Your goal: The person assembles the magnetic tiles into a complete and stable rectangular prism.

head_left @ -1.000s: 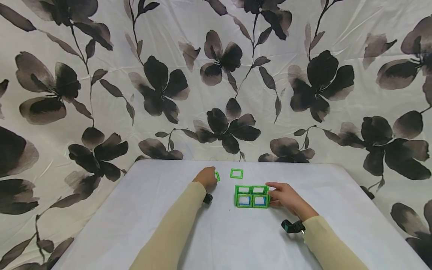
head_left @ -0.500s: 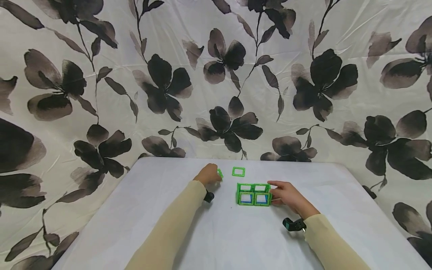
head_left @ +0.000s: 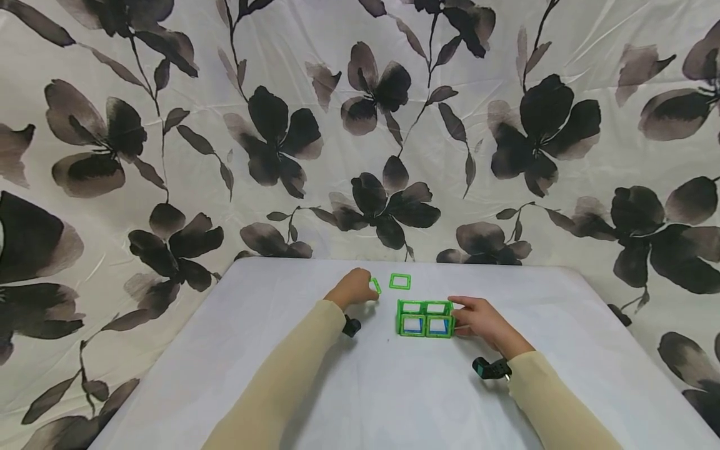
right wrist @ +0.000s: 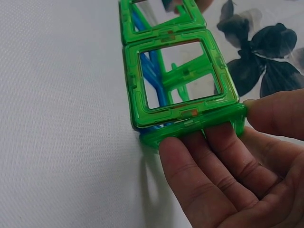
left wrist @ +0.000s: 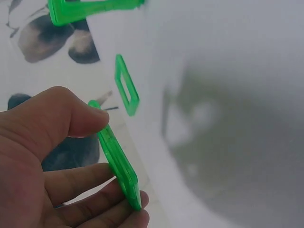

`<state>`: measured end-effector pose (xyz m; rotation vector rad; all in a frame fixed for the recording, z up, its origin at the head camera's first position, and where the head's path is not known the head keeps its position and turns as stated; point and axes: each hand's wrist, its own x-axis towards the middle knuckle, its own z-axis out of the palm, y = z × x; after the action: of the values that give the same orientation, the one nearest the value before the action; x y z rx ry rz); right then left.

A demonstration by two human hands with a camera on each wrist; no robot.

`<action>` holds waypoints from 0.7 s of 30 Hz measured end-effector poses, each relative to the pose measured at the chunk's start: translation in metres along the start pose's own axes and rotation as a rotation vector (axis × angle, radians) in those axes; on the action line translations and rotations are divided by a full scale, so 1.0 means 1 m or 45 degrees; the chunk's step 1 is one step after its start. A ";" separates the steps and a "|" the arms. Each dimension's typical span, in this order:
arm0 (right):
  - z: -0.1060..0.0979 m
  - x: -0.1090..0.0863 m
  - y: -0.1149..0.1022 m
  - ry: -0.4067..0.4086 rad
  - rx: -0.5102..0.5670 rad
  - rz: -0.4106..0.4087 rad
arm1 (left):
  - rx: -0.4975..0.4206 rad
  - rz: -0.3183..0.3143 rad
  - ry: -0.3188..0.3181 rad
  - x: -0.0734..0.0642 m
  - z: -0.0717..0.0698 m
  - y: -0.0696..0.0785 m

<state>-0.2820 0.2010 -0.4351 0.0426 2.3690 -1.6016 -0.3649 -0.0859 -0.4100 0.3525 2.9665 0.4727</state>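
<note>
My left hand (head_left: 352, 289) pinches a green magnetic tile (left wrist: 116, 154) edge-on between thumb and fingers, left of the structure. This structure (head_left: 425, 317) is a low box of green see-through square magnetic tiles, with two squares along its front and blue pieces showing inside. My right hand (head_left: 480, 322) holds its right end. In the right wrist view, several fingertips (right wrist: 173, 147) press against the end tile (right wrist: 190, 126), and another finger touches its far corner. A single green square tile (head_left: 400, 281) lies on the table behind the box.
A white cloth covers the table (head_left: 360, 387), whose far edge meets a hanging floral fabric (head_left: 365, 125). Dark wrist cameras (head_left: 490, 369) sit on both wrists beside the pale yellow sleeves. In the left wrist view a corner of the box (left wrist: 90, 10) shows at the top.
My left hand has moved slightly right with the pinched tile, nearer the box. The right hand stays at the box's right end. The head view has shifted a little.
</note>
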 end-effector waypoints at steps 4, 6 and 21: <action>0.000 0.000 0.000 -0.011 -0.002 0.000 | 0.011 0.020 -0.013 -0.004 0.000 0.004; 0.000 0.000 0.000 -0.011 0.000 -0.002 | 0.017 0.030 -0.011 -0.005 0.000 0.006; -0.002 0.005 0.005 0.013 -0.015 0.004 | -0.009 0.167 0.020 -0.017 -0.002 0.023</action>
<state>-0.2860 0.2037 -0.4402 0.0526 2.3844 -1.5898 -0.3441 -0.0697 -0.3992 0.5476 2.9682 0.5023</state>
